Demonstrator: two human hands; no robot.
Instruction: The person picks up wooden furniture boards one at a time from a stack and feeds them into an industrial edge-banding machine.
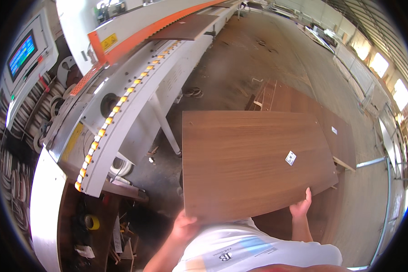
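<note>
A large brown wood-grain panel point(240, 158) is held up in front of my body, with a small white label point(290, 157) on its face. My left hand point(184, 225) grips its near left corner; the fingers are partly hidden beneath the board. At the near right edge my right hand point(301, 206) holds the panel, thumb up along the edge and the other fingers out of sight below. Behind it and to the right lie more brown panels point(299, 100), one carrying a white label point(334, 130).
On the left runs a long grey machine point(122, 131) with a row of yellow rollers point(117, 109) and an orange-edged beam. Another brown panel point(186, 28) rests farther along it. A control screen point(21, 53), edging coils point(16, 181) and yellow tape point(92, 222) are at the left.
</note>
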